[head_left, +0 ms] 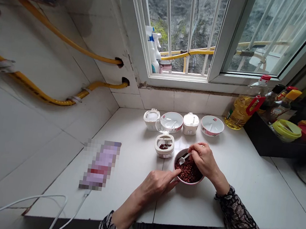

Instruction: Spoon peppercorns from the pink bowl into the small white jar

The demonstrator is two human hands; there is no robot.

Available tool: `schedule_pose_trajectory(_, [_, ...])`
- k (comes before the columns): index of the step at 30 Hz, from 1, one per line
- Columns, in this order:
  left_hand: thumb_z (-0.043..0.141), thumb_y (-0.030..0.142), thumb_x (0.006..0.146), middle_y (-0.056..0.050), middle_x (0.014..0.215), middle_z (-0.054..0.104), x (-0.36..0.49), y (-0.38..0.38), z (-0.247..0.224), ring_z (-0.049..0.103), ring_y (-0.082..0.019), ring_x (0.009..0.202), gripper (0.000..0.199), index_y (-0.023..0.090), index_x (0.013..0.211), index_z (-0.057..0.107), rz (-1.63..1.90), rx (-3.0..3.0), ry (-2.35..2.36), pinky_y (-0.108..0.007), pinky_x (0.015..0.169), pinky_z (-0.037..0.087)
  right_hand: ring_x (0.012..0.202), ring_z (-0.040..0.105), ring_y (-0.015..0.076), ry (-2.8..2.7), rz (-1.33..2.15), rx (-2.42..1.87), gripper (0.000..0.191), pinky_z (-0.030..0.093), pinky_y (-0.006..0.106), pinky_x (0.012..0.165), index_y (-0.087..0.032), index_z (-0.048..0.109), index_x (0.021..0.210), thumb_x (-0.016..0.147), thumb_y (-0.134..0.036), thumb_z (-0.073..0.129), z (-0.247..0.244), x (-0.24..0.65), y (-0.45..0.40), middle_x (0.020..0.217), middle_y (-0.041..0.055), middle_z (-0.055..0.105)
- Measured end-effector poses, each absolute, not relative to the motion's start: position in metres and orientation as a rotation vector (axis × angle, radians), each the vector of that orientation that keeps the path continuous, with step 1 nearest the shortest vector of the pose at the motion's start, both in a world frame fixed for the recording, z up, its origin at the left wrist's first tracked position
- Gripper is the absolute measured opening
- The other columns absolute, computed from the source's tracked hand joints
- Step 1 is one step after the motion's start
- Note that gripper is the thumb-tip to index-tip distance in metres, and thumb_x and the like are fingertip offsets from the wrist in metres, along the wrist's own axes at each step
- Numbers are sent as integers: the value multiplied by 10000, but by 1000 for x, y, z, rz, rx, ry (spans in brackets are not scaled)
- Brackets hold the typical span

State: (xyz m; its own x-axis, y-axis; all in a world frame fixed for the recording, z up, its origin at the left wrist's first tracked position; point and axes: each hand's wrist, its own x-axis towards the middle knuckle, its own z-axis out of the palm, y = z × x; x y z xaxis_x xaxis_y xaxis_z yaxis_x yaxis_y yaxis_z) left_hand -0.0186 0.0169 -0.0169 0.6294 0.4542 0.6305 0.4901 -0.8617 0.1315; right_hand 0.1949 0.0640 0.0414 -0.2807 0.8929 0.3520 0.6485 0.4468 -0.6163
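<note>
A bowl [188, 183] of dark red, dried peppercorn-like bits [190, 173] sits on the white tiled counter. My left hand [158, 182] grips the bowl at its near left side, index finger over the rim and thumb low against the wall. Over the bowl, my right hand [204, 160] pinches a small white spoon [182, 160], its scoop tilted down at the contents. Just behind and left of the bowl stands a white seasoning jar [163, 150], lid raised, with some of the same red bits visible inside.
Along the back are a white-topped jar [151, 120], a bowl with a spoon [171, 122], another jar [190, 124] and a flowered bowl [212, 126]. An oil bottle [240, 107] and a black rack [262, 138] stand right. A blurred phone-like object [100, 166] with a cable lies left.
</note>
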Motion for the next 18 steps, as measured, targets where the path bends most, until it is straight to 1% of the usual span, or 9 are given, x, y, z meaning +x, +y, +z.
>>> schedule_pose_trajectory(3, [457,227,1012,-41,790,708,-19,17,-17,682,-122,622,323,112,1313,475,-1040,-2797,-818,-203,583,562,708,627,184,-2011,522,-1259,239,419,362,912,-221,613,724,818,-117,421,42,195,64,592,-13,683])
schedule_pose_trajectory(7, [438,237,1022,-44,781,710,-18,18,-17,677,-123,605,288,101,1270,495,-1083,-2760,-797,-204,559,555,594,611,168,-1935,632,-1227,238,453,351,857,-215,607,700,799,-104,421,45,195,65,534,-31,670])
schedule_pose_trajectory(10, [432,241,1026,-40,776,710,-17,18,-16,672,-122,587,278,101,1257,499,-1095,-2746,-789,-203,540,549,573,615,165,-1893,679,-1229,228,469,351,837,-212,608,681,783,-108,433,47,195,65,524,-31,669])
schedule_pose_trajectory(12, [443,238,1023,-36,768,708,-17,18,-16,667,-122,577,272,100,1251,499,-1099,-2742,-785,-203,536,546,553,617,161,-1823,740,-1242,217,491,330,775,-208,615,682,775,-121,440,47,196,65,529,-27,669])
schedule_pose_trajectory(15, [455,228,1018,-41,772,708,-17,18,-16,668,-127,581,266,96,1243,502,-1106,-2748,-782,-205,539,545,522,617,157,-1679,872,-1262,201,496,286,640,-201,623,698,766,-152,441,46,197,65,533,-18,668])
schedule_pose_trajectory(18, [447,228,1019,-49,788,709,-17,18,-16,676,-129,609,278,96,1258,501,-1108,-2751,-781,-207,561,553,515,616,157,-1589,948,-1279,192,481,269,583,-195,629,695,745,-182,444,45,199,65,522,-11,660])
